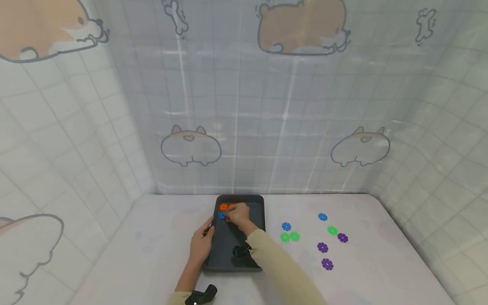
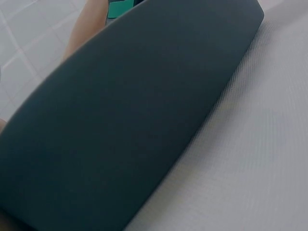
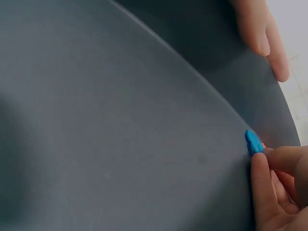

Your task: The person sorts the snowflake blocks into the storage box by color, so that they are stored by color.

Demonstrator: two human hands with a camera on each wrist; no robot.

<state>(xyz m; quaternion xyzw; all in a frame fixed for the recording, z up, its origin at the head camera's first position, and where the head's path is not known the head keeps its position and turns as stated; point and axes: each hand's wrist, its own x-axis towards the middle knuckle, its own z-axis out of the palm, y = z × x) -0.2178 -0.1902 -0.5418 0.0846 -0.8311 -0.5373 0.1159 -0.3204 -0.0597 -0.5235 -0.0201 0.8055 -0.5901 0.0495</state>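
A dark grey tray (image 1: 225,250) lies on the table. My left hand (image 1: 201,245) holds its left side, with the thumb at the rim and a finger stretched along the edge. Over the tray's far left part, my right hand (image 1: 239,215) pinches a blue flower-shaped disc (image 3: 252,142) between thumb and finger, close to the tray's wall. Just beyond that disc, orange flower-shaped discs (image 1: 223,207) lie in the far left corner, partly hidden by the right hand. The left wrist view is mostly filled by the tray's outer wall (image 2: 130,106).
On the white tabletop (image 1: 381,262), right of the tray, lie loose flower-shaped discs: blue discs (image 1: 286,226), green discs (image 1: 295,236) and purple discs (image 1: 322,247). A tiled-pattern curtain (image 1: 244,106) with dog drawings encloses the table at the back and sides.
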